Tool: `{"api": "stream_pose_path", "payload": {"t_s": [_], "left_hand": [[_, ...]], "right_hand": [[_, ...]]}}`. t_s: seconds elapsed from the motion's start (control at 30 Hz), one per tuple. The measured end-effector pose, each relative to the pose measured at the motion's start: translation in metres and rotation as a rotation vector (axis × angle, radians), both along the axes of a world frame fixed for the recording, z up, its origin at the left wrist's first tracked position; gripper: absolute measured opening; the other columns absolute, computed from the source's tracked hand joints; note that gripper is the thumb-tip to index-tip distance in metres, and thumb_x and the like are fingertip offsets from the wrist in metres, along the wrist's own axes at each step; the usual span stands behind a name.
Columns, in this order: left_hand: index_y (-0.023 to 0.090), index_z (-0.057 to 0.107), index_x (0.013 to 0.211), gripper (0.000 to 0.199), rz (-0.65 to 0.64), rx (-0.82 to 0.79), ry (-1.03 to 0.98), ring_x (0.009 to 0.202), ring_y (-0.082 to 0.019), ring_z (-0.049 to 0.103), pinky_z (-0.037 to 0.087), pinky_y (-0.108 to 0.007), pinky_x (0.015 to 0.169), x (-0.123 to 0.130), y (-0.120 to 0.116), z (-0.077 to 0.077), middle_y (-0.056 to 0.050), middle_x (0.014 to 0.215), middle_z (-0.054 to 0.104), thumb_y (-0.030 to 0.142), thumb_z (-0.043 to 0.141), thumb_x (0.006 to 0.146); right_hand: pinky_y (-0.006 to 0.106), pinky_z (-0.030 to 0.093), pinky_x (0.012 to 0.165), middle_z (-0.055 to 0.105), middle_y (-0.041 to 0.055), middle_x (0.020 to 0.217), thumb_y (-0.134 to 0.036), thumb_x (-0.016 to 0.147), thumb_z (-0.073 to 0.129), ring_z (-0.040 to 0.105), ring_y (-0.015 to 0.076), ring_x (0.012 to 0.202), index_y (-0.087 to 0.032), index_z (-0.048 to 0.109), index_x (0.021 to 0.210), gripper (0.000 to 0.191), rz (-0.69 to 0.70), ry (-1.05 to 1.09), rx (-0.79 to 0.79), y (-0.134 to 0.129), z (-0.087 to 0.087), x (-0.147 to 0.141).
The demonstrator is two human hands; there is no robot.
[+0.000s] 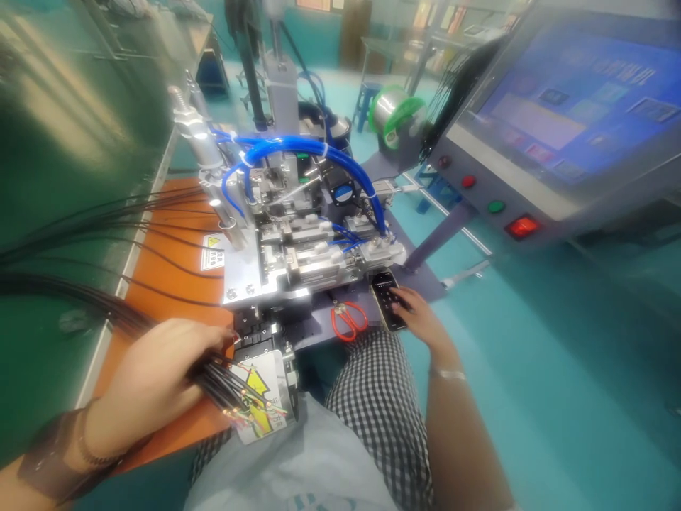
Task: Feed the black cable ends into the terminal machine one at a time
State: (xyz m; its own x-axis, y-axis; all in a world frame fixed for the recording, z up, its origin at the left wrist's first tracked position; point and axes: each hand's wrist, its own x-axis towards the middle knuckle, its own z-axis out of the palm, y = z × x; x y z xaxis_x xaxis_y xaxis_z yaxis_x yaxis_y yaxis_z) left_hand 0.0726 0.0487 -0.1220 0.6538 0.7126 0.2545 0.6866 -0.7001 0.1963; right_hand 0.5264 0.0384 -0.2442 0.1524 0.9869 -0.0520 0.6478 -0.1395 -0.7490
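My left hand (154, 376) is wrapped round a bundle of black cables (220, 383) at the lower left. Their stripped ends show thin coloured wires, which lie over a white plate with a yellow warning sign (274, 387). My right hand (420, 316) is at a dark phone (388, 301) on the machine's front edge, its fingers apart and over the lit screen. Left of the phone lie scissors with red handles (350, 321). Behind both hands stands a metal machine (313, 259) with thick blue air tubes (319, 147).
A control panel (579, 121) with a screen and buttons stands at the upper right. A green-rimmed wire spool (396, 113) sits behind the machine. An orange board (159, 284) carries more black cables at the left. Blue stools stand farther back.
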Motion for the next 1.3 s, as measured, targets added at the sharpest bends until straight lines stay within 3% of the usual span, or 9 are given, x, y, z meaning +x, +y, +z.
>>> {"api": "stream_pose_path", "payload": {"t_s": [0.1,0.2,0.47,0.67,0.97,1.13,1.3], "left_hand": [[0.022,0.057,0.090,0.012,-0.011,0.016,0.004,0.078,-0.016,0.060,0.045,-0.030,0.071,0.001,0.000,0.002,0.000,0.086,0.067,0.022,0.053,0.079],[0.022,0.056,0.091,0.012,-0.021,0.026,0.013,0.078,-0.015,0.060,0.045,-0.030,0.072,0.002,0.000,0.003,0.001,0.085,0.066,0.020,0.051,0.079],[0.022,0.057,0.090,0.012,-0.017,0.042,0.005,0.076,-0.015,0.060,0.045,-0.030,0.070,0.005,0.000,0.005,0.001,0.082,0.066,0.020,0.050,0.079],[0.023,0.057,0.090,0.012,-0.001,0.005,0.028,0.078,-0.016,0.059,0.044,-0.031,0.071,0.002,-0.001,0.004,0.000,0.086,0.066,0.021,0.053,0.079],[0.023,0.056,0.089,0.011,-0.004,-0.004,0.028,0.077,-0.016,0.058,0.044,-0.031,0.070,0.002,0.000,0.002,0.001,0.084,0.066,0.020,0.053,0.078],[0.022,0.056,0.089,0.011,-0.001,0.007,-0.001,0.077,-0.016,0.059,0.044,-0.030,0.070,0.002,-0.001,0.004,0.001,0.085,0.067,0.021,0.053,0.079],[0.021,0.057,0.086,0.010,0.011,0.014,-0.053,0.077,-0.015,0.060,0.046,-0.029,0.071,0.003,-0.002,0.004,0.000,0.084,0.067,0.020,0.053,0.077]], "right_hand": [[0.047,0.031,0.108,0.047,0.0060,0.135,-0.043,0.086,0.051,0.045,0.0266,0.123,-0.029,0.065,0.113,0.033,-0.011,-0.024,-0.010,0.000,0.001,-0.001],[0.043,0.034,0.107,0.048,0.0045,0.134,-0.045,0.089,0.047,0.048,0.0232,0.122,-0.030,0.063,0.115,0.034,-0.019,-0.012,0.002,-0.003,0.002,0.001],[0.043,0.034,0.107,0.048,0.0049,0.134,-0.043,0.084,0.052,0.047,0.0242,0.122,-0.028,0.069,0.101,0.028,0.005,-0.016,0.026,-0.004,-0.004,0.003],[0.044,0.034,0.107,0.049,0.0044,0.134,-0.038,0.080,0.058,0.045,0.0236,0.124,-0.029,0.055,0.125,0.046,0.015,-0.021,0.048,-0.004,-0.004,0.004],[0.045,0.031,0.109,0.052,0.0069,0.131,-0.048,0.086,0.050,0.047,0.0246,0.122,-0.026,0.059,0.120,0.041,-0.065,-0.004,0.030,0.000,-0.005,-0.001],[0.047,0.037,0.105,0.048,0.0063,0.138,-0.049,0.087,0.050,0.046,0.0259,0.125,-0.030,0.037,0.140,0.057,-0.075,0.075,-0.001,-0.004,-0.004,0.001],[0.049,0.035,0.106,0.047,0.0065,0.139,-0.040,0.085,0.055,0.044,0.0259,0.127,-0.031,0.031,0.142,0.063,-0.068,0.136,-0.017,-0.006,-0.009,0.007]]}}
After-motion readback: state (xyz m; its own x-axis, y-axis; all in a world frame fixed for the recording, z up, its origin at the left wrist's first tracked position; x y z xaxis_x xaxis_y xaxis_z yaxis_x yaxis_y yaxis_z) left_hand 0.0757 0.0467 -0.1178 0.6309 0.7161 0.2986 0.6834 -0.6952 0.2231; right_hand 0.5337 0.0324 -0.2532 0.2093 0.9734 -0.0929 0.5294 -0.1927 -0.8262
